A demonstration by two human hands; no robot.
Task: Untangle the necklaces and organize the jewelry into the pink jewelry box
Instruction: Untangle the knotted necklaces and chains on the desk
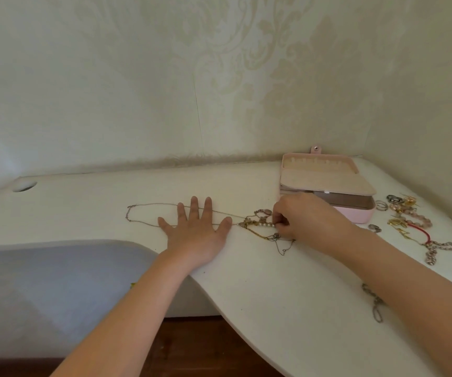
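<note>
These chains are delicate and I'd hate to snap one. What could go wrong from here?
1. The left hand presses the thin chain flat while the right hand pinches the tangle. A hard pull could tighten the knot or break a link.
2. The link bracelet lies against the right forearm, towards the front of the table. A sweep of that arm might drag it off.
</note>
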